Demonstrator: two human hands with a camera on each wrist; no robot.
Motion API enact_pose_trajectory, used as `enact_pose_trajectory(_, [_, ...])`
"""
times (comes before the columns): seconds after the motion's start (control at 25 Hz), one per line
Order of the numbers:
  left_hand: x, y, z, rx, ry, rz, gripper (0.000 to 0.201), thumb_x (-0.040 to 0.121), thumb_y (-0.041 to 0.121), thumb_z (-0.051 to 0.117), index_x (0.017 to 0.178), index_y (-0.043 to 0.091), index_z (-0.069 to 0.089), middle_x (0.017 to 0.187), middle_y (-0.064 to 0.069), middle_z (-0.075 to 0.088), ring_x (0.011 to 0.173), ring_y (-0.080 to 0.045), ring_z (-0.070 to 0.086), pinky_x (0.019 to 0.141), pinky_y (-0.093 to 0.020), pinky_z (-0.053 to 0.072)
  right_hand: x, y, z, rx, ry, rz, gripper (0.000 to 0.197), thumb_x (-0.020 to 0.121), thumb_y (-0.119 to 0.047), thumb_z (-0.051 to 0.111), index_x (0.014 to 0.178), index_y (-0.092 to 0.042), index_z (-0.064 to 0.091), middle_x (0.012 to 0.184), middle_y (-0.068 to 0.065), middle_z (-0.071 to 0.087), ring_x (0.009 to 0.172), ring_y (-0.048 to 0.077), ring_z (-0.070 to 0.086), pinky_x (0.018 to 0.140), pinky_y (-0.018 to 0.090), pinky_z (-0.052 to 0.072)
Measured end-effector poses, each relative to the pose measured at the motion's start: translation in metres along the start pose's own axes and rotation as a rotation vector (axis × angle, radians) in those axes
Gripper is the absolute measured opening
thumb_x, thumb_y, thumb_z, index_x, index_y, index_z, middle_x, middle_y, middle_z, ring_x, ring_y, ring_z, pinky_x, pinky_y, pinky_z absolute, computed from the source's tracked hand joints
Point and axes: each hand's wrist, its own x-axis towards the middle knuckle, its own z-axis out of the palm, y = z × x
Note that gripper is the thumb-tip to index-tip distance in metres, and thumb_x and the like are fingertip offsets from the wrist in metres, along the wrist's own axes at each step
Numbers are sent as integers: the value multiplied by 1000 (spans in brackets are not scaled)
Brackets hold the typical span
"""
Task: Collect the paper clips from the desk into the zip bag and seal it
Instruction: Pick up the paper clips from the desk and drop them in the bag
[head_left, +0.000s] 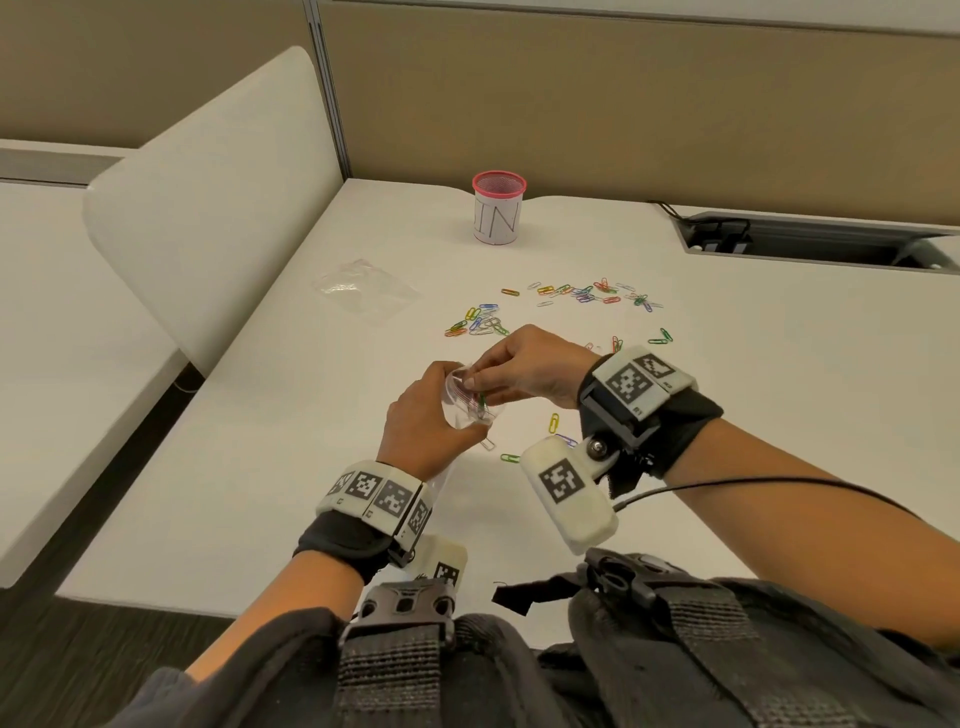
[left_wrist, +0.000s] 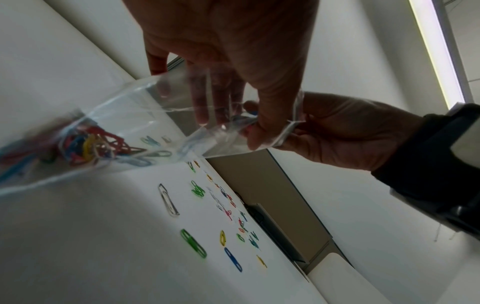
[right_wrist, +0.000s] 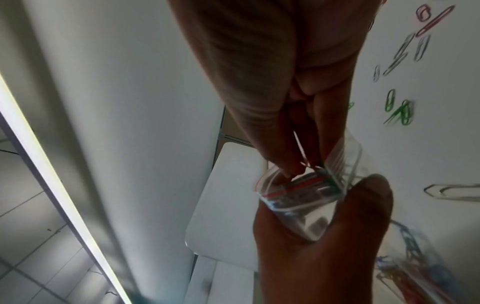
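Here the left hand (head_left: 423, 415) grips the zip bag (head_left: 470, 400) open; the right hand (head_left: 524, 369) pinches paper clips (right_wrist: 315, 164) at its mouth; a loose pinch could scatter them onto the desk (head_left: 727, 415).

Bright and even from the head, soft shadows on the flat white desk (head_left: 727, 415). Dimmer from both wrists, with a long glowing ceiling light strip (left_wrist: 436, 51). Blurry colourful paper clips (left_wrist: 85, 144) up close. Bent lines near the edges.
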Motion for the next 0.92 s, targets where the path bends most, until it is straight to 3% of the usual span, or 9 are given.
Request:
enact_pose_trajectory(0.16, [2, -3, -5, -43, 39, -28, 57, 62, 32, 69, 113, 18, 47, 101, 0, 64, 98, -21, 59, 92, -38, 45, 3, 0, -9, 143, 100, -101, 26, 85, 1, 61, 109, 11, 62, 76, 9, 64, 65, 12, 63, 57, 12, 56])
enact_pose_trajectory(0.28, [5, -10, -18, -98, 125, -66, 48, 68, 16, 73, 110, 16, 50, 100, -1, 65, 94, -16, 57, 81, -19, 40, 11, 23, -26, 246, 239, -78, 26, 82, 5, 63, 106, 15, 61, 71, 10, 63, 56, 13, 66, 59, 15, 58])
enact_pose_trajectory(0.32, [5, -13, -23, -109, 151, -70, 47, 69, 14, 73, 110, 16, 50, 99, -1, 64, 93, -14, 57, 75, -11, 38, 12, 35, -29, 163, 256, -17, 26, 81, 3, 66, 105, 13, 62, 71, 9, 63, 60, 17, 66, 63, 19, 59])
enact_pose_trajectory(0.4, [6, -17, -33, -119, 201, -74, 47, 70, 12, 73, 111, 13, 50, 99, -1, 63, 91, -12, 55, 65, 0, 33, 13, 61, -35, -260, 212, 159, 27, 76, -13, 74, 98, -1, 65, 77, 5, 63, 68, 19, 63, 70, 26, 56])
enact_pose_trajectory(0.52, [8, -24, -46, -123, 254, -104, 47, 70, 12, 72, 112, 12, 50, 104, -5, 64, 92, -12, 55, 75, -11, 34, 11, 79, -34, -722, 70, 291, 48, 65, -35, 82, 94, -13, 51, 95, 3, 56, 81, 19, 56, 82, 34, 53])
enact_pose_trajectory(0.6, [10, -27, -51, -114, 263, -127, 46, 71, 13, 72, 112, 14, 50, 107, -7, 65, 94, -14, 55, 82, -19, 35, 12, 78, -23, -700, -6, 289, 59, 60, -35, 85, 97, -16, 42, 99, 3, 50, 83, 21, 57, 83, 38, 53])
enact_pose_trajectory(0.68, [13, -29, -53, -105, 263, -144, 46, 71, 13, 71, 112, 15, 50, 109, -8, 64, 95, -14, 54, 83, -21, 34, 19, 78, -8, -703, -41, 241, 63, 59, -31, 86, 97, -17, 38, 98, 2, 48, 86, 20, 54, 73, 34, 48])
enact_pose_trajectory(0.8, [15, -30, -54, -101, 268, -156, 46, 71, 14, 72, 112, 15, 50, 109, -7, 64, 95, -14, 54, 83, -21, 34, 39, 80, 9, -574, 55, 149, 57, 61, -26, 85, 94, -15, 40, 98, 4, 49, 90, 20, 47, 74, 29, 39])
enact_pose_trajectory(0.92, [13, -31, -52, -105, 267, -160, 45, 71, 14, 71, 110, 17, 49, 104, -4, 64, 95, -14, 54, 83, -20, 33, 57, 79, 21, -351, 188, 63, 46, 67, -19, 81, 94, -12, 45, 94, 6, 51, 87, 19, 48, 72, 33, 45])
